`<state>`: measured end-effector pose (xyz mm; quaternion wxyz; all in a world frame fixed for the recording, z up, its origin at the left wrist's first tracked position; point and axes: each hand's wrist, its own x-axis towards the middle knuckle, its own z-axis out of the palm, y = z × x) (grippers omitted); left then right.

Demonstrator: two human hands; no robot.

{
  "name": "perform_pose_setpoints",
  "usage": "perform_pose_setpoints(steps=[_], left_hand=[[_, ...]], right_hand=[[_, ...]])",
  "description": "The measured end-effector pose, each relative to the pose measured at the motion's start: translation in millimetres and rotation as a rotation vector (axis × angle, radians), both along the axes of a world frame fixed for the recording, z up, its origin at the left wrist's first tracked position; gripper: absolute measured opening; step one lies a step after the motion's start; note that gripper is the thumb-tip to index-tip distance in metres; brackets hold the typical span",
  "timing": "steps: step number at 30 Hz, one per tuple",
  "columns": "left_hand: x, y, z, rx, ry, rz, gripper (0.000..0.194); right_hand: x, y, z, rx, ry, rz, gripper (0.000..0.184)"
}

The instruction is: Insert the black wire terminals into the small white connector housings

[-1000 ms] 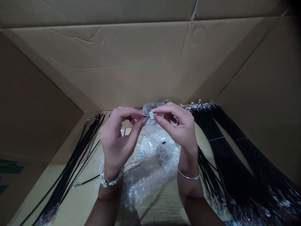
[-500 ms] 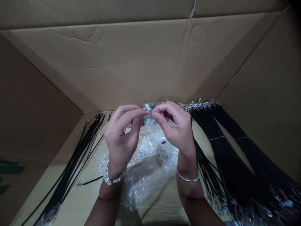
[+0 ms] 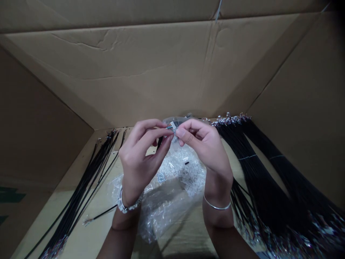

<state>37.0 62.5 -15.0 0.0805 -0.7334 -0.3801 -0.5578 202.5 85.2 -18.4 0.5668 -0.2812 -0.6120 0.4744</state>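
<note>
My left hand (image 3: 144, 154) is closed on a black cable (image 3: 160, 142), whose thin coloured wires (image 3: 169, 126) come out above the fingers. A small white connector (image 3: 173, 125) sits at the ends of these wires, between both hands' fingertips. My right hand (image 3: 202, 142) pinches with thumb and forefinger at the connector's right side; how firmly it grips is hard to see. Below both hands lies a clear plastic bag (image 3: 159, 212) with many small white connectors (image 3: 192, 176) in it. A label (image 3: 161, 177) and a short black piece (image 3: 187, 163) show on the bag.
Black cables with bare wire ends (image 3: 86, 190) lie at the left. Thick bundles of black cables (image 3: 258, 172) with white connectors at their far ends lie at the right. Cardboard walls (image 3: 151, 72) stand behind and on both sides. One loose cable (image 3: 104, 212) lies near my left wrist.
The white connector and coloured wires now show more clearly between the fingertips. My right hand has turned slightly and its wrist has shifted a little to the right.
</note>
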Motion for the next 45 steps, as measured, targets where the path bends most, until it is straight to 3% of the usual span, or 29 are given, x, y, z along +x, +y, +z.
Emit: perform_pose_setpoints(steps=[9, 22, 31, 45], left_hand=[[0, 1, 0.7, -0.023, -0.051, -0.073, 0.014], [-2, 1, 1.2, -0.08, 0.024, -0.066, 0.007], [-7, -2, 1.9, -0.136, 0.12, -0.104, 0.012], [-6, -11, 4.8, -0.188, 0.077, -0.117, 0.012]], right_hand=[[2, 0, 1.9, 0.059, 0.016, -0.031, 0.02], [-1, -1, 3.1, 0.015, 0.053, -0.067, 0.023], [2, 17, -8.0, 0.099, -0.021, 0.213, 0.032], [4, 28, -18.7, 0.164, 0.003, 0.335, 0.026]])
